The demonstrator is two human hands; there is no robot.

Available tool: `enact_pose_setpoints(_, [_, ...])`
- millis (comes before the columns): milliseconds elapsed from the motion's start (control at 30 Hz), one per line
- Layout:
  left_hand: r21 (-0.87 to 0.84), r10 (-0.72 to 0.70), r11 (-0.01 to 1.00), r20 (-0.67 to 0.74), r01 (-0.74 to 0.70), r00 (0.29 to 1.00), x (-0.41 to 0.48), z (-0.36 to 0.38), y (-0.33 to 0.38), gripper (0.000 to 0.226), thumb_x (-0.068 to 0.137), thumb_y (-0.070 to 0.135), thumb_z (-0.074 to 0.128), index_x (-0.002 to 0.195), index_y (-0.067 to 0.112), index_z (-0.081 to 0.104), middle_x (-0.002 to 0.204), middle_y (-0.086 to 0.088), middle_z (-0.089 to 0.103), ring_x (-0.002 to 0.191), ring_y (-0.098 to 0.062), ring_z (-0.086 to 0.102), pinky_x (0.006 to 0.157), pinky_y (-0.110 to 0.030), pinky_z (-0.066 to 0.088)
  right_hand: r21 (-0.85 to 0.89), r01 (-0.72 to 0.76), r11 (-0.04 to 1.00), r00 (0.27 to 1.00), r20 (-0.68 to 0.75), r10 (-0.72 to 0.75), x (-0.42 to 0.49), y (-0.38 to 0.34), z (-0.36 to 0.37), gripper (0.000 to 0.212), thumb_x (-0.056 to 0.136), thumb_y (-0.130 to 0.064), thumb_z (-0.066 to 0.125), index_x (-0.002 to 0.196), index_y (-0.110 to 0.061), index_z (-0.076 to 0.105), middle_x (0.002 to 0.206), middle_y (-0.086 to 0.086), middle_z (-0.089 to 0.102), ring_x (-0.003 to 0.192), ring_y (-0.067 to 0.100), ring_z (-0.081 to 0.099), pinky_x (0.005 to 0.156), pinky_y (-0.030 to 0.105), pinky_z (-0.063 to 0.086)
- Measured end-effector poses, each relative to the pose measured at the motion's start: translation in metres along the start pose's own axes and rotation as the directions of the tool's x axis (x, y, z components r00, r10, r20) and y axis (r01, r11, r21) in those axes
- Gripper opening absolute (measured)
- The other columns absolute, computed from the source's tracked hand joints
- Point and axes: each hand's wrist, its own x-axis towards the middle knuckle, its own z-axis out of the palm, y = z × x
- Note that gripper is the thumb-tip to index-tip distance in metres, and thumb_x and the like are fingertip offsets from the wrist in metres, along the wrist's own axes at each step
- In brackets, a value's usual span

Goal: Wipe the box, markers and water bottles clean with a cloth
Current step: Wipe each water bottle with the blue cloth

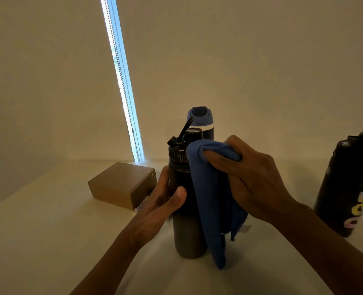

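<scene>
- White tabletop (48,241) carries an upright dark bottle (187,241), long axis vertical, cap up.
- Left hand (163,201) curls round its side.
- Right hand (255,177) clutches blue cloth (210,199) against it.

My cloth (210,199) covers the right side of the gray bottle (184,231), and my left hand (165,199) has its fingers out of sight behind it. The blue-capped bottle (200,119) in back only shows its top. The black bottle (346,184) is chopped off by the right edge, so its lettering is unreadable. The tag (139,207) by the box (116,184) is too tiny to read.
</scene>
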Motion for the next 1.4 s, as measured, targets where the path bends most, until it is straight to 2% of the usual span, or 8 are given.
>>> enact_pose_setpoints(133, [-0.007,0.006,1.0,0.008,-0.006,1.0,-0.002,0.002,0.001,0.089,0.061,0.093,0.066,0.135,0.066,0.025,0.124,0.053,0.053,0.118,0.029,0.048,0.086,-0.003,0.047,-0.008,-0.041,0.999,0.996,0.085,0.042,-0.005,0.001,-0.005,0.026,0.095,-0.015,0.054,0.105,0.001,0.072,0.1,-0.005,0.057,0.082,0.012,0.055,0.059,0.032,0.058])
enact_pose_setpoints(433, [0.033,0.026,0.999,0.062,-0.028,0.998,-0.001,0.002,0.001,0.074,0.058,0.096,0.064,0.122,0.088,0.029,0.126,0.055,0.049,0.118,0.03,0.046,0.094,-0.007,0.05,0.021,-0.105,0.994,0.994,0.032,0.104,0.012,-0.012,-0.021,0.038,0.105,-0.025,0.039,0.133,-0.014,0.061,0.11,0.003,0.058,0.091,0.008,0.055,0.082,0.008,0.042])
enact_pose_setpoints(633, [0.014,0.005,1.0,0.04,-0.006,0.999,-0.002,-0.003,-0.003,0.08,0.07,0.089,0.062,0.137,0.059,0.029,0.125,0.052,0.053,0.123,0.026,0.046,0.09,-0.003,0.046,0.027,-0.013,1.0,0.985,0.172,0.009,0.002,-0.009,-0.026,0.043,0.098,-0.01,0.041,0.131,-0.028,0.059,0.108,0.004,0.06,0.085,0.018,0.062,0.072,0.025,0.052])
enact_pose_setpoints(733, [0.055,0.065,0.996,0.057,-0.068,0.996,0.0,0.003,-0.005,0.023,0.101,0.055,0.054,0.12,0.043,0.055,0.095,0.033,0.074,0.087,0.024,0.063,0.069,-0.001,0.048,0.046,-0.038,0.998,0.991,0.128,0.032,0.007,-0.012,-0.027,0.04,0.099,-0.011,0.042,0.133,-0.025,0.057,0.11,0.006,0.06,0.088,0.019,0.062,0.071,0.029,0.054])
enact_pose_setpoints(800, [-0.028,0.002,1.0,-0.055,-0.004,0.998,0.002,0.004,-0.003,0.038,0.108,0.041,0.036,0.09,0.038,0.069,0.068,0.027,0.072,0.064,0.019,0.064,0.057,-0.002,0.047,0.031,-0.028,0.999,0.994,0.108,0.024,0.011,-0.014,-0.029,0.042,0.099,-0.011,0.045,0.137,-0.025,0.054,0.11,0.004,0.059,0.091,0.016,0.061,0.075,0.023,0.052])
enact_pose_setpoints(1000, [0.005,-0.038,0.999,-0.07,0.038,0.997,0.002,-0.01,-0.018,0.098,0.068,0.092,0.062,0.142,0.029,0.053,0.138,0.014,0.066,0.133,-0.004,0.057,0.111,-0.025,0.047,-0.058,0.014,0.998,0.983,0.183,-0.003,0.001,-0.015,-0.021,0.038,0.095,-0.019,0.045,0.118,-0.004,0.071,0.101,0.017,0.068,0.087,0.012,0.057,0.069,0.029,0.058])
enact_pose_setpoints(1233, [0.053,0.016,0.998,0.018,-0.017,1.0,0.003,-0.002,-0.005,0.051,0.093,0.066,0.048,0.139,0.046,0.04,0.13,0.043,0.057,0.129,0.018,0.049,0.097,-0.006,0.045,-0.03,-0.037,0.999,0.997,0.073,0.039,0.011,-0.02,-0.027,0.036,0.104,-0.025,0.038,0.133,-0.018,0.06,0.108,0.01,0.063,0.088,0.015,0.06,0.074,0.023,0.054])
enact_pose_setpoints(1400, [-0.002,0.051,0.999,0.014,-0.051,0.999,0.001,0.0,0.004,0.077,0.076,0.089,0.054,0.139,0.049,0.034,0.13,0.048,0.053,0.127,0.024,0.045,0.094,-0.003,0.043,0.02,-0.021,1.0,0.994,0.106,0.018,0.01,-0.02,-0.029,0.037,0.1,-0.015,0.044,0.13,-0.023,0.062,0.104,0.007,0.062,0.083,0.018,0.061,0.072,0.022,0.052])
